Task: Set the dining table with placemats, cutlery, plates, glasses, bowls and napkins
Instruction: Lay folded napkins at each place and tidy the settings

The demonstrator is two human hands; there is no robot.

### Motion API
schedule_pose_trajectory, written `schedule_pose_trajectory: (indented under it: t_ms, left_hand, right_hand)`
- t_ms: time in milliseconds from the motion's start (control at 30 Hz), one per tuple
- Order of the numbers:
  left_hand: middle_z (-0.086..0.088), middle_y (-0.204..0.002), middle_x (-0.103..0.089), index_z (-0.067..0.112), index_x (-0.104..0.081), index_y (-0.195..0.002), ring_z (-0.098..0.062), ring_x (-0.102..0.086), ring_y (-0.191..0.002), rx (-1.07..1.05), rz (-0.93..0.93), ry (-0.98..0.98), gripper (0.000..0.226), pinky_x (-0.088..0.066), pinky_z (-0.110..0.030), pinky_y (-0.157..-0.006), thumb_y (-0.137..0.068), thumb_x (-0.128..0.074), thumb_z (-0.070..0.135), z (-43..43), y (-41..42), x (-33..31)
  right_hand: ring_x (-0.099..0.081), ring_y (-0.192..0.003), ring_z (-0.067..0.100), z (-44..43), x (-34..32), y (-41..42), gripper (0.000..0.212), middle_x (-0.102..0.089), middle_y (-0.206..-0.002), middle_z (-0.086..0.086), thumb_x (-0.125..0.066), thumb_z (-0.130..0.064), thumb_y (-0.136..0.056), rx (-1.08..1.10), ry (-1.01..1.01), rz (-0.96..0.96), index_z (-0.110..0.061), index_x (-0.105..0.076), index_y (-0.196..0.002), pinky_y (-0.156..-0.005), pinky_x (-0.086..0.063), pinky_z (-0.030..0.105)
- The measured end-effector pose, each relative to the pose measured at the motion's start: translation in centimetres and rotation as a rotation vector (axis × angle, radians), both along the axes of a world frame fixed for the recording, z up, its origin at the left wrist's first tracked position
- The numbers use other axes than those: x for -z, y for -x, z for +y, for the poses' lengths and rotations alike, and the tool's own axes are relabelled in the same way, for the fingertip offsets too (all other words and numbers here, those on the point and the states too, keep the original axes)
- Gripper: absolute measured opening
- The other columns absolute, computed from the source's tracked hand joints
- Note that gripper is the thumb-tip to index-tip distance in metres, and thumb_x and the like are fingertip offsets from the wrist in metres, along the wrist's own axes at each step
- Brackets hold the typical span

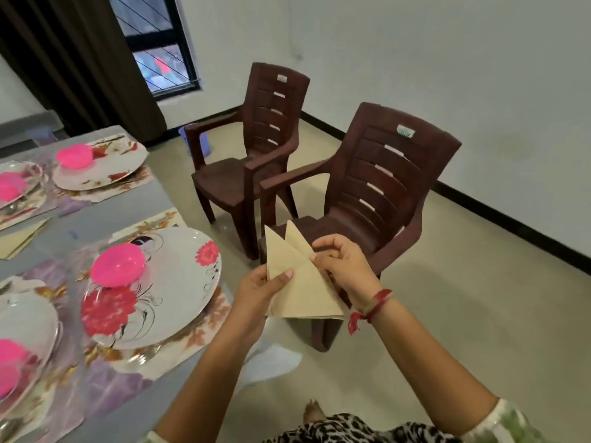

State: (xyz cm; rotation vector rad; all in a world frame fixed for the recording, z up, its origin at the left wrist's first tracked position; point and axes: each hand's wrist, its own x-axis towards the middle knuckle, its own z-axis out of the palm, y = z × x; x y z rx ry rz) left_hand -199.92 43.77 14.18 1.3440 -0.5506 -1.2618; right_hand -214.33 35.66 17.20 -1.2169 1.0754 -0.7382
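Left hand (pixel 259 289) and right hand (pixel 345 266): fingers of both pinch one beige napkin (pixel 300 282), held in air just beyond the tabletop's (pixel 105 219) right edge. Laid: placemats (pixel 179 356), plates (pixel 179 282), pink bowls (pixel 118 265), one flat napkin (pixel 19 238) between settings. Outstanding, by judgement: remaining napkins; glasses and cutlery unclear.

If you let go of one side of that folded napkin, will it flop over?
Probably only a little. The napkin is folded in layers, and its two points stand up unsupported above the left hand and right hand, so it seems fairly stiff. It looks thin, so likely light; fingertip pinches seem enough to hold it.
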Motion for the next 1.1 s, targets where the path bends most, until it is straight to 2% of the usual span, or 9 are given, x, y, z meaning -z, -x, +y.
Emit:
schedule_pose_trajectory:
  t_ms: [133, 300, 400, 467, 600, 733, 867, 1000, 1100]
  left_hand:
    - [-0.01, -0.109, -0.071, 0.007, -0.063, -0.113, -0.028, -0.066, -0.102, -0.108, 0.024, -0.027, 0.025, -0.055, -0.038, -0.083, -0.089, -0.062, 0.013, -5.7, -0.6, -0.2]
    - [-0.002, -0.102, -0.071, 0.018, -0.064, -0.101, -0.02, -0.067, -0.093, -0.238, -0.037, -0.062, 0.01, -0.053, -0.032, -0.072, -0.091, -0.061, 0.017, -9.9, -1.6, -0.8]
    - [0.001, -0.102, -0.068, 0.017, -0.062, -0.106, -0.015, -0.064, -0.093, -0.338, -0.122, -0.09, 0.016, -0.051, -0.026, -0.065, -0.093, -0.06, 0.024, -10.6, -3.0, -1.3]
    - [-0.002, -0.105, -0.067, 0.014, -0.061, -0.111, -0.017, -0.064, -0.095, -0.452, -0.144, -0.109, 0.021, -0.052, -0.026, -0.067, -0.092, -0.06, 0.024, -10.3, -4.3, -1.2]
    - [-0.004, -0.095, -0.071, 0.013, -0.065, -0.107, -0.025, -0.065, -0.091, -0.701, -0.119, -0.122, 0.019, -0.052, -0.036, -0.072, -0.09, -0.064, 0.021, -8.0, -6.7, -0.9]
    - [-0.007, -0.088, -0.072, 0.012, -0.067, -0.101, -0.028, -0.067, -0.085, -0.868, -0.029, -0.124, 0.013, -0.057, -0.05, -0.075, -0.089, -0.066, 0.016, -5.3, -8.4, -0.8]
    - [0.001, -0.084, -0.074, 0.011, -0.067, -0.098, -0.016, -0.068, -0.08, -0.998, -0.092, -0.076, 0.011, -0.055, -0.026, -0.066, -0.092, -0.059, 0.008, -3.0, -10.5, -0.9]
    - [0.001, -0.083, -0.073, 0.012, -0.066, -0.097, -0.015, -0.067, -0.079, -1.082, -0.068, -0.069, 0.015, -0.055, -0.028, -0.068, -0.097, -0.051, 0.009, -0.9, -14.0, -1.0]
    - [-0.002, -0.087, -0.07, 0.011, -0.065, -0.101, -0.017, -0.065, -0.078, -1.144, -0.068, -0.053, 0.017, -0.053, -0.032, -0.069, -0.099, -0.047, 0.009, 0.4, -16.0, -1.3]
  right_hand:
    - [-0.055, -0.081, 0.009, -7.3, -0.6, -0.5, 0.016, -0.064, -0.088, -0.001, -0.056, -0.006, -0.091, 0.01, 0.134, 0.106, -0.017, -0.067, -0.087, -0.069, -0.042, 0.017]
    - [-0.058, -0.093, 0.006, -13.4, -1.2, -2.3, 0.033, -0.06, -0.111, -0.003, -0.065, -0.008, -0.086, -0.272, 0.138, 0.071, -0.019, -0.062, -0.117, -0.068, -0.046, 0.01]
    - [-0.055, -0.111, 0.009, -16.1, -0.5, -4.3, 0.051, -0.052, -0.129, -0.004, -0.063, -0.003, -0.086, -0.485, 0.17, 0.058, -0.025, -0.053, -0.131, -0.088, -0.05, 0.02]
    - [-0.058, -0.107, 0.012, -17.9, -0.3, -6.1, 0.051, -0.054, -0.126, -0.005, -0.057, 0.003, -0.088, -0.554, 0.196, 0.031, -0.023, -0.052, -0.132, -0.094, -0.05, 0.027]
    - [-0.056, -0.096, 0.006, -21.0, -0.6, -10.8, 0.044, -0.058, -0.108, -0.002, -0.059, 0.008, -0.084, -0.683, 0.36, 0.041, -0.019, -0.055, -0.118, -0.085, -0.048, 0.018]
    - [-0.057, -0.096, 0.016, -21.4, -0.4, -16.8, 0.032, -0.061, -0.103, 0.002, -0.066, 0.001, -0.081, -0.802, 0.457, 0.103, -0.02, -0.06, -0.104, -0.085, -0.047, 0.024]
    - [-0.05, -0.103, 0.011, -19.7, -0.2, -23.1, 0.028, -0.058, -0.113, -0.005, -0.054, -0.002, -0.089, -0.957, 0.593, 0.157, -0.022, -0.062, -0.106, -0.083, -0.036, 0.018]
    - [-0.049, -0.103, 0.013, -17.0, -0.6, -28.7, 0.043, -0.053, -0.116, -0.008, -0.042, 0.006, -0.088, -1.065, 0.584, 0.154, -0.023, -0.061, -0.114, -0.078, -0.039, 0.019]
    - [-0.047, -0.104, 0.01, -15.4, -1.0, -31.4, 0.049, -0.051, -0.116, -0.009, -0.037, 0.012, -0.086, -1.142, 0.623, 0.139, -0.018, -0.059, -0.118, -0.072, -0.038, 0.006]
